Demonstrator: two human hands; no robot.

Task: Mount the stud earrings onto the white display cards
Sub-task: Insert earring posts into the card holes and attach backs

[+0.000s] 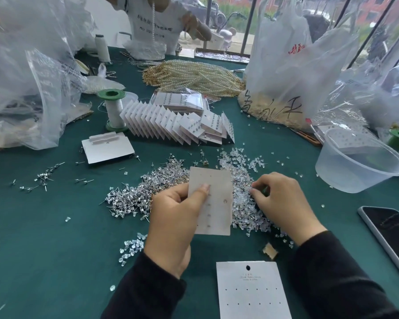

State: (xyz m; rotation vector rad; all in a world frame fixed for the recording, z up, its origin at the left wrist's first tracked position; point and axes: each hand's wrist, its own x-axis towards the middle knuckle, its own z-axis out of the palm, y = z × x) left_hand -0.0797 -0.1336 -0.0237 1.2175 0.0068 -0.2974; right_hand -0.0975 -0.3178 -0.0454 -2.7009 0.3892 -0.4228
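While the left hand (173, 224) grips a white rectangular display card (213, 203), thumb pressed across its facing side and the other fingers curled behind, the card stands upright just above the heap of silver stud earrings (129, 199) spread on the dark green tablecloth (44, 249). A column of small pieces shows on the card below the thumb. The right hand (283, 203) sits just beside the card, its fingers bent and their tips dipped into a heap of clear plastic earring backs (242, 208); whether they pinch anything cannot be told. A second white punched card (251, 293) lies flat at the near edge, between the two black sleeves. Farther back, a fanned row of filled white cards (171, 123) leans beside a green-ended thread spool (113, 109). A clear plastic bowl (359, 166) and a dark-screened phone (392, 233) lie to the right.
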